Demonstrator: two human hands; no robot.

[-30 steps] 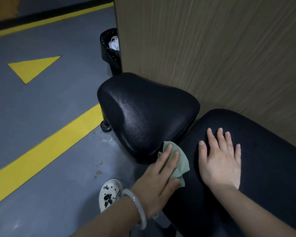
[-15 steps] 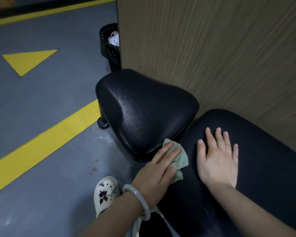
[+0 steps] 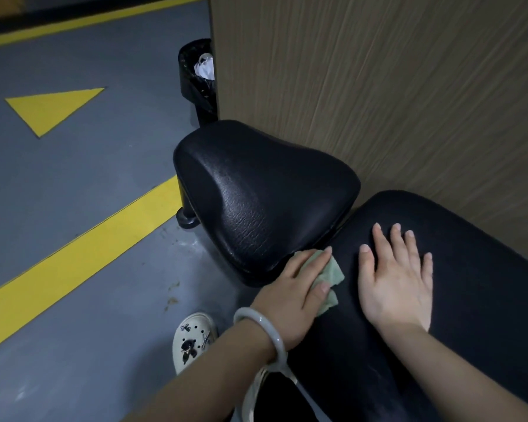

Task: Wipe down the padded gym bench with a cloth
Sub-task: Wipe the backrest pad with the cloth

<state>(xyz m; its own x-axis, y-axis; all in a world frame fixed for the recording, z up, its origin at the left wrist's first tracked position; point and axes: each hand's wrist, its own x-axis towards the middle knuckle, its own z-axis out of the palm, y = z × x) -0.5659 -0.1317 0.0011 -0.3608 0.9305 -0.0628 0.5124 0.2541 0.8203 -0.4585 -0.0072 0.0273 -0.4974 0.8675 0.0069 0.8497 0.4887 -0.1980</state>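
The padded gym bench has two black parts: a raised seat pad point(image 3: 265, 196) at centre and a long back pad point(image 3: 470, 284) running to the lower right. My left hand point(image 3: 290, 296), with a pale bangle on the wrist, presses a small green cloth point(image 3: 333, 277) flat against the near end of the long pad, right at the gap below the seat pad. Most of the cloth is hidden under the fingers. My right hand point(image 3: 397, 278) rests flat with fingers spread on the long pad, just right of the cloth.
A wood-grain wall panel point(image 3: 378, 86) stands directly behind the bench. A black waste bin point(image 3: 195, 74) sits at the panel's left edge. The grey floor point(image 3: 89, 178) carries yellow lines and a yellow triangle. My white clog point(image 3: 192, 339) stands by the bench.
My left hand has slid the cloth a little to the left and down along the edge of the pad. My right hand stays flat in the same place.
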